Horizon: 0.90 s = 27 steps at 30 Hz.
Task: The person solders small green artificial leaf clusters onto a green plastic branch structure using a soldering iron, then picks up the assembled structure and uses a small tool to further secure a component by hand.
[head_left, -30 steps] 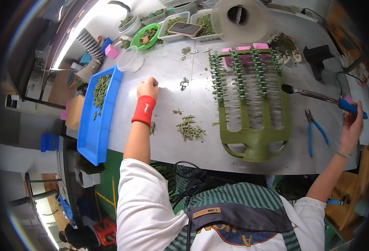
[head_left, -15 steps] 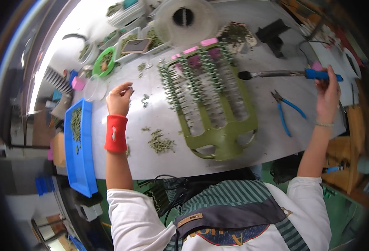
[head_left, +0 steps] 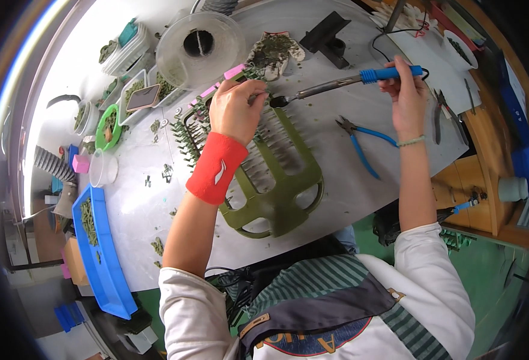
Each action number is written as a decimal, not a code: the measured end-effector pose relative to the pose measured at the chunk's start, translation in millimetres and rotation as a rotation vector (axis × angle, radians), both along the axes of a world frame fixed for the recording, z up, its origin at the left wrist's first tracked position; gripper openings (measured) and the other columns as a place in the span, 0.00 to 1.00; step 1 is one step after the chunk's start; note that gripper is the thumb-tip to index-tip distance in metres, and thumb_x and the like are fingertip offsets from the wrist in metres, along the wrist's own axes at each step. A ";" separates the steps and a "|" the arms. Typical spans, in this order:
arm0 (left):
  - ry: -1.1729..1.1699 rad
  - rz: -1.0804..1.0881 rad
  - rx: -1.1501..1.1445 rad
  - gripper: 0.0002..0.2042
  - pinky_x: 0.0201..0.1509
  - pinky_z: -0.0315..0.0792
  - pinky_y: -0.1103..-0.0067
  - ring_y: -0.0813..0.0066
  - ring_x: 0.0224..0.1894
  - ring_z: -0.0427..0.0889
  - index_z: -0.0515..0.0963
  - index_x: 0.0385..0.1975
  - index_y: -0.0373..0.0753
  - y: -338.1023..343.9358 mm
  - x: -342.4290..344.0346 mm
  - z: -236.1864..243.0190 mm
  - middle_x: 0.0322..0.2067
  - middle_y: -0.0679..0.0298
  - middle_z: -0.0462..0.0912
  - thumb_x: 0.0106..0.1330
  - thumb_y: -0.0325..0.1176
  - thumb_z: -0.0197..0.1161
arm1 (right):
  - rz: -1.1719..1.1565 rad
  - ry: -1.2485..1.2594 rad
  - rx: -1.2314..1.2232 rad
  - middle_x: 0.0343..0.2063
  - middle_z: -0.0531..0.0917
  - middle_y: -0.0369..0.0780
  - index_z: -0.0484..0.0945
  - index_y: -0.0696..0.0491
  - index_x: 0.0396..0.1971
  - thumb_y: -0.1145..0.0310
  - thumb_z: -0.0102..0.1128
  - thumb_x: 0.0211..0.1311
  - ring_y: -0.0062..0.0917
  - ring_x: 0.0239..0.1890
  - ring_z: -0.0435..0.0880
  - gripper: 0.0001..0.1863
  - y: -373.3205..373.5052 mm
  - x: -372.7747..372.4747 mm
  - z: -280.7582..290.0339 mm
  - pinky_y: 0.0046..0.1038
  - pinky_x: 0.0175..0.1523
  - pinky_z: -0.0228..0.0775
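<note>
My right hand (head_left: 408, 93) is wrapped round the blue handle of a soldering iron (head_left: 336, 83), which has a metal shaft and a dark, rounded tip. That tip is beside the fingers of my left hand (head_left: 237, 108), above the far part of an olive-green plastic rack (head_left: 282, 207). My left thumb and fingers are pinched together; whatever they hold is too small to make out. Rows of pins line the rack's long bars, with small green pieces (head_left: 186, 141) along the left one. My left hand and red wristband (head_left: 218, 169) cover part of the rack.
Blue-handled pliers (head_left: 366, 144) lie right of the rack. A blue tray (head_left: 111, 267) with green pieces is at the left edge. Beyond are a clear round tub (head_left: 228, 39), a green bowl (head_left: 116, 133), a phone (head_left: 143, 98), a glove (head_left: 288, 57) and a black stand (head_left: 327, 39).
My left hand has moved right, from beside the rack to over its far part. The soldering iron has come up to it, its shaft now slanting. The view has shifted.
</note>
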<state>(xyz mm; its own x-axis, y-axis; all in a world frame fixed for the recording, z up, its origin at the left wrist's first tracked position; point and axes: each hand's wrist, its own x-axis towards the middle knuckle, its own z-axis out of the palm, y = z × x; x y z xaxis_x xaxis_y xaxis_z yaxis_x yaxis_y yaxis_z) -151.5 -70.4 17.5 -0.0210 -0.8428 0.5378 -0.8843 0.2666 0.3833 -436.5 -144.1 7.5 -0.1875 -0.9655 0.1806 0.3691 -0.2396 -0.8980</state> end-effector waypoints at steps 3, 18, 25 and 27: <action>-0.068 0.017 -0.021 0.08 0.40 0.72 0.74 0.67 0.32 0.78 0.82 0.31 0.42 -6.9 -4.1 -8.1 0.26 0.63 0.82 0.50 0.30 0.67 | 0.013 -0.023 -0.007 0.23 0.82 0.37 0.79 0.57 0.28 0.59 0.63 0.56 0.18 0.21 0.81 0.14 -6.4 -0.1 -8.1 0.19 0.29 0.73; -0.194 0.021 -0.018 0.07 0.42 0.70 0.71 0.66 0.34 0.76 0.82 0.30 0.46 -13.1 -10.0 -10.2 0.25 0.64 0.80 0.51 0.34 0.67 | 0.055 -0.048 -0.001 0.22 0.82 0.37 0.79 0.57 0.28 0.59 0.62 0.57 0.19 0.20 0.81 0.15 -10.8 3.2 -15.2 0.19 0.28 0.74; -0.218 0.074 0.019 0.08 0.42 0.71 0.70 0.65 0.36 0.77 0.82 0.31 0.47 -5.5 2.1 -9.2 0.22 0.64 0.79 0.48 0.34 0.67 | 0.003 0.078 0.008 0.22 0.82 0.38 0.81 0.57 0.30 0.58 0.63 0.57 0.19 0.20 0.80 0.15 -8.9 -9.6 -1.8 0.20 0.30 0.74; -0.270 -0.025 -0.127 0.10 0.38 0.73 0.69 0.62 0.30 0.78 0.81 0.33 0.44 -5.8 7.6 -7.9 0.27 0.61 0.81 0.50 0.32 0.67 | -0.024 0.088 0.040 0.24 0.82 0.37 0.81 0.57 0.31 0.58 0.63 0.57 0.18 0.22 0.80 0.15 -0.5 -13.3 9.6 0.19 0.32 0.74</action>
